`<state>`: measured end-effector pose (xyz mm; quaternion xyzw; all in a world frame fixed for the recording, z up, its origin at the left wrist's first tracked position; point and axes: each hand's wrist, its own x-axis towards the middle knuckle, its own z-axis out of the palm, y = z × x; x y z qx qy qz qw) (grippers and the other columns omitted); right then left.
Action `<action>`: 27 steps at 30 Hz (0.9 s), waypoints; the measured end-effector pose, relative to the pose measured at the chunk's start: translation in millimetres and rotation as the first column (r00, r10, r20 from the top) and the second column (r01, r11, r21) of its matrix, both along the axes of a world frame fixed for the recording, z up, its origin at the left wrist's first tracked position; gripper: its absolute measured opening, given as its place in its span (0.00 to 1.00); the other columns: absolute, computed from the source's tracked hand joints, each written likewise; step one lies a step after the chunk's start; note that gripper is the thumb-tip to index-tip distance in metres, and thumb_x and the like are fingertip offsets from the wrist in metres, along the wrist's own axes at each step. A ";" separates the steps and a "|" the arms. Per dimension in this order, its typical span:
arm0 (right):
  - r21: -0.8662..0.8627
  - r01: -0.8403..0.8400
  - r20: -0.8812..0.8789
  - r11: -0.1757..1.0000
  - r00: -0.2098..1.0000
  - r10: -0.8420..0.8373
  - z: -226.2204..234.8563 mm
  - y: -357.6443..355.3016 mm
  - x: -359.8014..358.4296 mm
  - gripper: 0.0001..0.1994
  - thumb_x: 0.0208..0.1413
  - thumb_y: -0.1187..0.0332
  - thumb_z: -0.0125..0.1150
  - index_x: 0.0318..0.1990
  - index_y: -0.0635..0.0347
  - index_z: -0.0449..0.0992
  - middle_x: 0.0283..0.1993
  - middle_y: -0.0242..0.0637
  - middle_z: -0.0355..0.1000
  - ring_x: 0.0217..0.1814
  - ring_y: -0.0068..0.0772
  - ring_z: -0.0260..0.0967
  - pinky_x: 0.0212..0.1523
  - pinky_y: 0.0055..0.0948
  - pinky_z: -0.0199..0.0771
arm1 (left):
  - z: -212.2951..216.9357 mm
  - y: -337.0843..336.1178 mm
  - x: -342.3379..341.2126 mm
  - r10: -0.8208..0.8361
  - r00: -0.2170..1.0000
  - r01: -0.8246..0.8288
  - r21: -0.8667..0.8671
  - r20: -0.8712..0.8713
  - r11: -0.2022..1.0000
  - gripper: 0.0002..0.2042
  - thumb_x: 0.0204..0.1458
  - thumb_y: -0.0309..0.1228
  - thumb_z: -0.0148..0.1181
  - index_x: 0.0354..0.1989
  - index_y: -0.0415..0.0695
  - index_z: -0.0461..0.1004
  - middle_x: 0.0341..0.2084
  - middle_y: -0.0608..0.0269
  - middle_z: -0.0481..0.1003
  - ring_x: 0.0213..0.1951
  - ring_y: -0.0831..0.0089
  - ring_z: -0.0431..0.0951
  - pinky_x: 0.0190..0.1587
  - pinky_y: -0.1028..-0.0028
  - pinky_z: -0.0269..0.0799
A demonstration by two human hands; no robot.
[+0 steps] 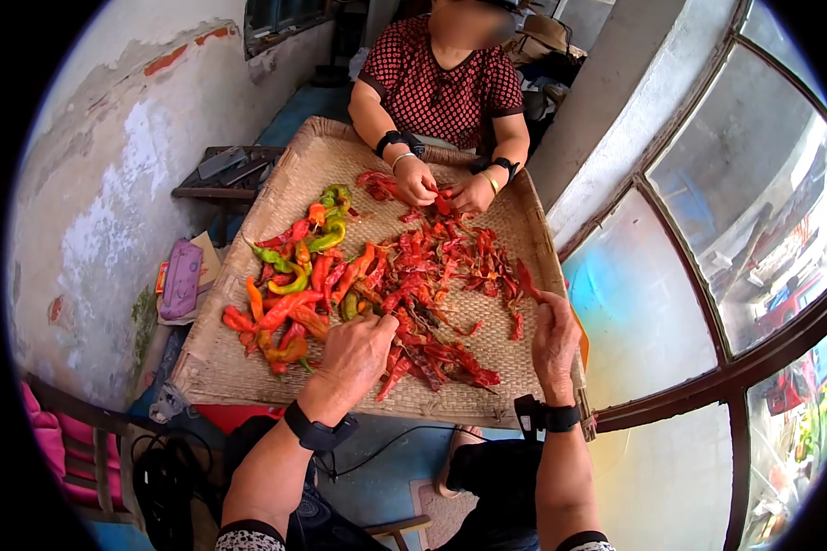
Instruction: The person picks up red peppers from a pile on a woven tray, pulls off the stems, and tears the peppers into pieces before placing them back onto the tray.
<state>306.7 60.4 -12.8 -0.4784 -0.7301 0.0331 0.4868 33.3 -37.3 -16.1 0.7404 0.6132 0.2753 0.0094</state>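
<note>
A large woven tray (pixel 202 367) carries red peppers. Dried, split red peppers (pixel 423 275) lie heaped in the middle, and plump fresh peppers (pixel 289 298), red, orange and green, are piled on the left. My left hand (pixel 351 360) is closed at the near edge of the heap, its fingertips pinched together; whatever they grip is hidden. Over the tray's right side my right hand (pixel 555 344) pinches one red pepper (pixel 526 279), which points up and away from me. Both my wrists wear black straps.
Across the tray a person (pixel 441 83) works on a red pepper with both hands (pixel 446 191). A window (pixel 652 294) runs along the right, a peeling wall (pixel 119 184) on the left. Beside the tray are a small dark table (pixel 225 174) and a purple case (pixel 182 280). A cable (pixel 368 464) hangs below.
</note>
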 end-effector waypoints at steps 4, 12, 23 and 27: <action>-0.041 0.361 -0.032 0.932 0.932 -0.362 -8.0 15.5 53.6 0.08 0.58 0.72 0.49 0.42 0.61 0.74 0.36 0.47 0.73 0.39 0.48 0.71 0.39 0.39 0.70 | -3.5 2.2 3.0 -0.013 1.000 0.014 -0.023 0.022 1.000 0.03 0.51 0.24 0.53 0.33 0.40 0.68 0.23 0.51 0.72 0.29 0.54 0.76 0.28 0.60 0.72; -0.358 0.018 0.478 0.933 0.862 0.167 -17.4 -4.7 35.4 0.16 0.50 0.65 0.61 0.47 0.57 0.73 0.40 0.44 0.72 0.42 0.48 0.70 0.43 0.42 0.71 | -5.2 4.6 1.5 -0.005 1.000 0.005 -0.001 0.024 1.000 0.02 0.52 0.24 0.53 0.33 0.40 0.69 0.22 0.51 0.72 0.28 0.53 0.76 0.28 0.59 0.71; -0.592 -0.196 0.455 0.782 0.719 0.525 -26.1 -24.6 -28.5 0.06 0.49 0.68 0.60 0.34 0.56 0.76 0.31 0.44 0.73 0.35 0.46 0.73 0.36 0.40 0.72 | -11.8 4.9 -3.1 0.011 1.000 -0.011 -0.018 0.016 1.000 0.02 0.52 0.24 0.52 0.31 0.40 0.67 0.23 0.51 0.73 0.27 0.53 0.76 0.27 0.59 0.71; -0.362 -0.228 0.336 0.904 0.873 0.355 -13.7 -18.4 -28.0 0.04 0.49 0.74 0.59 0.33 0.62 0.74 0.28 0.46 0.73 0.32 0.49 0.73 0.31 0.38 0.71 | -0.9 3.7 -4.4 0.033 0.999 -0.034 0.023 0.020 0.999 0.02 0.52 0.25 0.53 0.32 0.40 0.68 0.24 0.52 0.74 0.29 0.53 0.76 0.27 0.59 0.70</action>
